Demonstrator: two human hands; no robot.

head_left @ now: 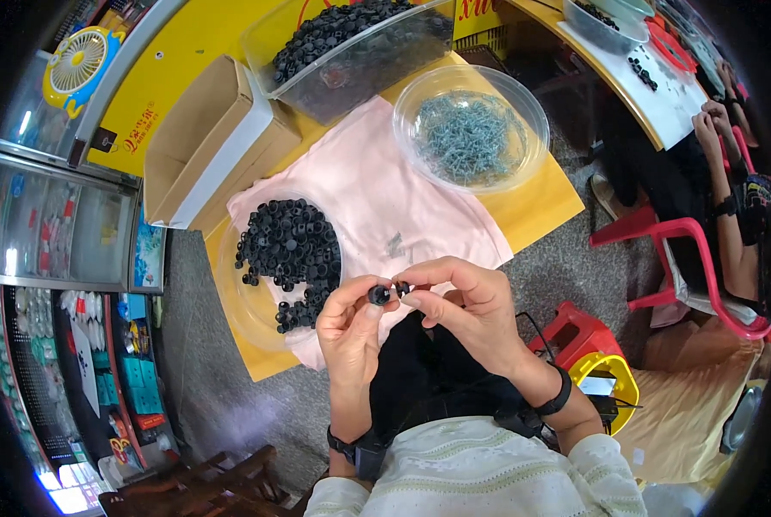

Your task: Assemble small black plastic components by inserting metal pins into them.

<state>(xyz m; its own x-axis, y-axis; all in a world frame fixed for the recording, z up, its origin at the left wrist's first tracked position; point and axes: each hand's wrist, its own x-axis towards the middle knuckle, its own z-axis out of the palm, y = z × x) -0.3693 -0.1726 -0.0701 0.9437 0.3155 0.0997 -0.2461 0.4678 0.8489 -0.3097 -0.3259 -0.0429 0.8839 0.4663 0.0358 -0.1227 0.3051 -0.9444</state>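
Note:
Both my hands meet over the near edge of a pink cloth point(351, 185). Between its thumb and fingers, my left hand point(348, 327) pinches a round black plastic cap point(379, 295). Close beside it, a smaller black plastic piece point(402, 289) is held in the fingertips of my right hand point(467, 312); its exact shape is too small to make out. A few grey screws point(395, 245) lie on the cloth just beyond my fingers. To the left, a heap of black plastic caps point(289, 241) sits in a shallow clear round tray point(233, 314).
A clear round bowl point(534, 110) of grey screws stands at the far right of the yellow table point(540, 211). Behind are a clear bin point(334, 99) of black parts and an open cardboard box point(222, 146). Red stools point(575, 327) and a seated person point(730, 207) are to the right.

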